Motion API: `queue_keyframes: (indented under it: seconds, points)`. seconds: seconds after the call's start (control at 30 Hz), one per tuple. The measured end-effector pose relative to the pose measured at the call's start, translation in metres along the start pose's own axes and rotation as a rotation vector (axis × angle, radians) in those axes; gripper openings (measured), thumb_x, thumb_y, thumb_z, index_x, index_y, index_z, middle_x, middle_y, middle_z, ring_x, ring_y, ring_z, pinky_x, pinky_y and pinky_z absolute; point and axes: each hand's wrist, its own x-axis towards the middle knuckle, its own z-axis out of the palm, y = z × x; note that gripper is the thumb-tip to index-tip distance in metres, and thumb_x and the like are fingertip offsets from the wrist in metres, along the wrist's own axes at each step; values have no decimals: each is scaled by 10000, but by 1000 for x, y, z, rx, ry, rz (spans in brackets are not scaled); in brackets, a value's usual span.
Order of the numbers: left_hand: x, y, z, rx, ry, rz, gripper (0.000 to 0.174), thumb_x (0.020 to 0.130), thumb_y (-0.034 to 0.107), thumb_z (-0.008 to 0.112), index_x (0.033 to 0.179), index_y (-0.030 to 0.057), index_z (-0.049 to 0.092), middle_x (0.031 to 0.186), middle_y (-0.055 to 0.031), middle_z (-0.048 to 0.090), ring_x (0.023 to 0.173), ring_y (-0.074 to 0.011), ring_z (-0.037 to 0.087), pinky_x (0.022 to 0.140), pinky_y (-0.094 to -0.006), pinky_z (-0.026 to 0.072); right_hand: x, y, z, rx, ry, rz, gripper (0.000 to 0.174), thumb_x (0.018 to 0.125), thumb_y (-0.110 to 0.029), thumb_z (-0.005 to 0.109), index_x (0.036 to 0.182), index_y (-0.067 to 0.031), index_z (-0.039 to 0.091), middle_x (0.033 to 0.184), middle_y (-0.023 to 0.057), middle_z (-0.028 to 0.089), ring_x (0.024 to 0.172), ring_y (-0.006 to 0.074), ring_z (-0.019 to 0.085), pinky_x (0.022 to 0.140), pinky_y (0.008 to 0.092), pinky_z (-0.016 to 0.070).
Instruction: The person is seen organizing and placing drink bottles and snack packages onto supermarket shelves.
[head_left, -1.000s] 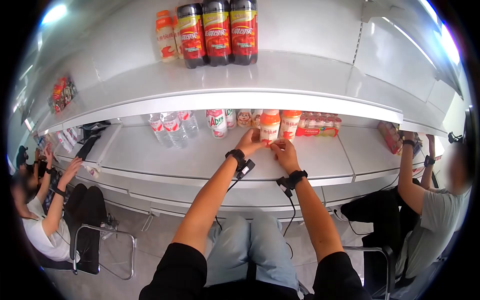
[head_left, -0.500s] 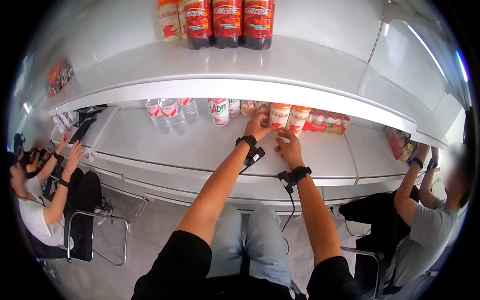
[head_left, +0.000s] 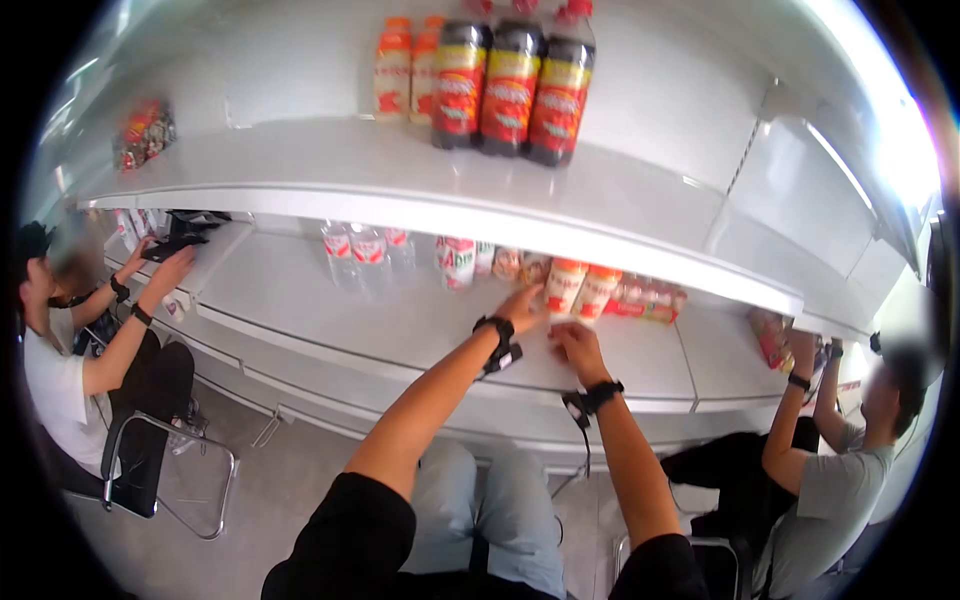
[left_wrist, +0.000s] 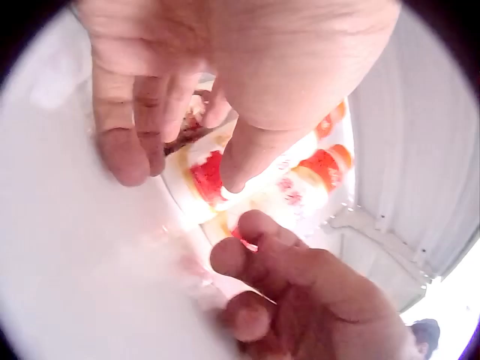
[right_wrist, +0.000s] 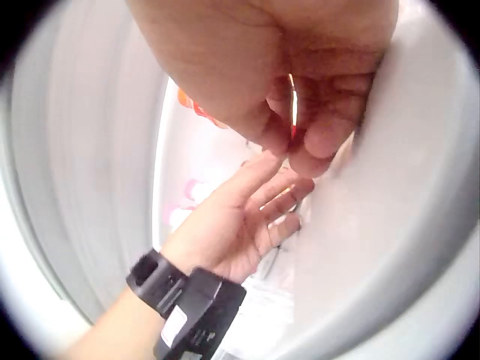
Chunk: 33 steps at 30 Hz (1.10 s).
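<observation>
Two orange-capped yogurt drink bottles, a left one [head_left: 566, 287] and a right one [head_left: 598, 293], stand side by side on the lower shelf, their tops partly hidden by the shelf above. My left hand [head_left: 522, 308] is at the left bottle's side, fingers extended. In the left wrist view, the left thumb [left_wrist: 244, 159] overlaps that bottle's red-and-white label. Just in front of the bottles is my right hand [head_left: 577, 350], its fingers loosely bent and nothing between them. The right wrist view shows the right fingertips [right_wrist: 307, 150] close to my left hand.
Left of the bottles stand white-and-red AD bottles [head_left: 457, 262] and clear water bottles [head_left: 368, 258]. A red shrink-wrapped pack [head_left: 648, 298] lies to the right. Cola bottles [head_left: 508, 95] stand on the upper shelf [head_left: 330, 165], whose front edge overhangs. People sit at both sides.
The left bottle, held between both hands a second ago, now stands beside the right one. My right hand has drawn back from it and the left grip has loosened. The head view has shifted.
</observation>
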Motion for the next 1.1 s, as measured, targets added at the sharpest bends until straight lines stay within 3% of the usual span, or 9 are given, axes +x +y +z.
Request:
queue_keyframes:
  seconds: [0.1, 0.23, 0.47, 0.53, 0.73, 0.83, 0.97, 1.03, 1.1]
  points:
    - [-51, 24, -32, -155, -54, 244, 464, 864, 295, 734, 1226, 44, 587, 1010, -90, 678, 743, -157, 652, 678, -314, 546, -38, -36, -3, -119, -129, 51, 228, 965, -196, 561, 1132, -56, 628, 981, 46, 696, 728, 109, 629, 596, 242, 479]
    - [-161, 137, -154, -374, -402, 53, 195, 964, 194, 634, 1048, 22, 669, 851, -40, 683, 726, -82, 641, 588, -245, 520, -92, -121, 28, -108, -359, -249, 206, 958, -74, 572, 1159, -55, 615, 999, 36, 683, 765, 85, 614, 611, 214, 457]
    - [-158, 252, -352, -474, 170, 290, 321, 1013, 322, 501, 984, 32, 634, 747, -18, 652, 574, -96, 609, 433, -203, 359, -120, -326, 128, -22, -439, -558, 295, 961, -88, 505, 1251, -69, 558, 1171, 45, 628, 859, 93, 611, 648, 222, 463]
    - [-119, 262, -401, -550, 328, 299, 321, 998, 344, 521, 1127, 68, 621, 962, -54, 654, 663, -112, 602, 510, -219, 396, -98, -365, 161, 167, -381, -605, 307, 980, -154, 493, 1273, -72, 539, 1179, 45, 624, 904, 113, 599, 696, 263, 480]
    - [27, 239, -491, -788, 679, 234, 465, 906, 358, 613, 1297, 123, 517, 1161, -57, 596, 980, -203, 587, 782, -365, 482, 8, -433, 239, 583, -303, -499, 329, 981, -238, 509, 1279, -99, 517, 1276, 39, 573, 1028, 168, 556, 799, 332, 480]
    - [86, 207, -504, -865, 813, 137, 399, 903, 305, 591, 1250, 113, 552, 1172, -59, 583, 990, -227, 587, 740, -413, 501, 67, -438, 274, 665, -162, -457, 350, 972, -236, 514, 1291, -93, 510, 1272, 46, 568, 1045, 182, 558, 813, 353, 485]
    - [145, 132, -503, -629, 728, -67, 463, 831, 290, 655, 1225, 59, 577, 816, -73, 519, 774, -213, 522, 582, -424, 492, 155, -408, 292, 587, 28, -414, 405, 961, -201, 498, 1346, -79, 478, 1193, 73, 598, 1004, 186, 585, 807, 337, 489]
    - [161, 115, -481, -556, 904, -107, 625, 785, 334, 719, 1297, 32, 528, 936, -107, 594, 866, -256, 577, 608, -444, 495, 168, -407, 293, 606, -74, -451, 437, 954, -183, 488, 1375, -71, 455, 1147, 94, 610, 944, 186, 601, 789, 320, 493]
    - [159, 108, -473, -481, 785, -31, 720, 751, 358, 757, 1331, 21, 496, 1052, -136, 620, 963, -287, 599, 684, -470, 506, 180, -396, 284, 663, -264, -539, 469, 945, -167, 483, 1399, -61, 431, 1099, 117, 620, 860, 185, 615, 767, 307, 499]
